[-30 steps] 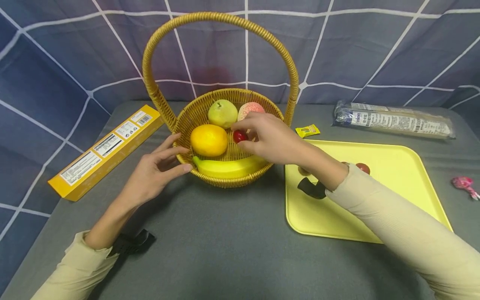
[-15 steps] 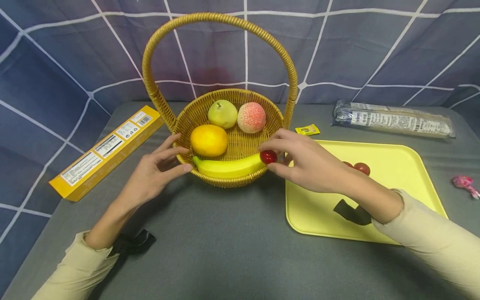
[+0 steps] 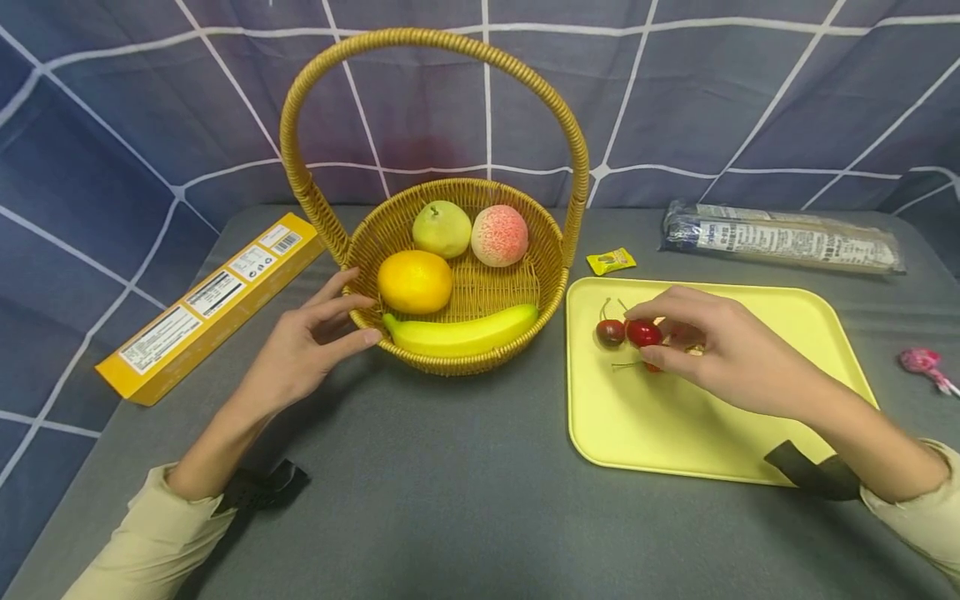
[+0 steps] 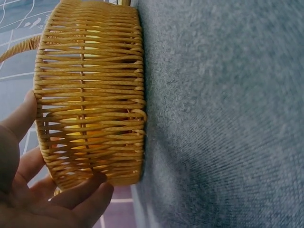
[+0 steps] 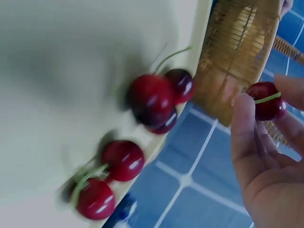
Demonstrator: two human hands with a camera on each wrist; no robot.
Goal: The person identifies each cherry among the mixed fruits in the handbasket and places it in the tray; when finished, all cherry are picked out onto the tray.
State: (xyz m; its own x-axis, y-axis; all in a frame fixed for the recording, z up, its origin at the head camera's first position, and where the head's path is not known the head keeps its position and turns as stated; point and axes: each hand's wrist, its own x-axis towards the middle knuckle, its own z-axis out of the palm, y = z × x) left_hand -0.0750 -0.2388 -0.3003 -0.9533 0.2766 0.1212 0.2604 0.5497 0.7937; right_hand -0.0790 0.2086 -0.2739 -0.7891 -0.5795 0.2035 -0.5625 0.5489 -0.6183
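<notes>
My left hand (image 3: 303, 346) holds the left rim of a wicker basket (image 3: 450, 367), its fingertips over the edge; the left wrist view shows other fingers (image 4: 92, 194) against the outer wall. Inside lie a green pear (image 3: 442, 229), a pink peach (image 3: 499, 236), a yellow-orange fruit (image 3: 414, 282) and a banana (image 3: 465, 332). My right hand (image 3: 720, 354), above the yellow tray (image 3: 757, 450), pinches a red cherry (image 5: 267, 100) between thumb and finger. Several stemmed cherries (image 5: 151, 97) lie on the tray; in the head view the hand partly hides them.
A long orange box (image 3: 213, 308) lies left of the basket. Behind the tray are a small yellow packet (image 3: 611, 261) and a long plastic-wrapped package (image 3: 780, 237). A pink-wrapped lollipop (image 3: 921, 361) lies at the right. The basket's tall handle (image 3: 435, 37) arches up.
My right hand has carried the cherry from over the basket, past its right rim, to above the tray on the right. My left hand stays at the basket rim.
</notes>
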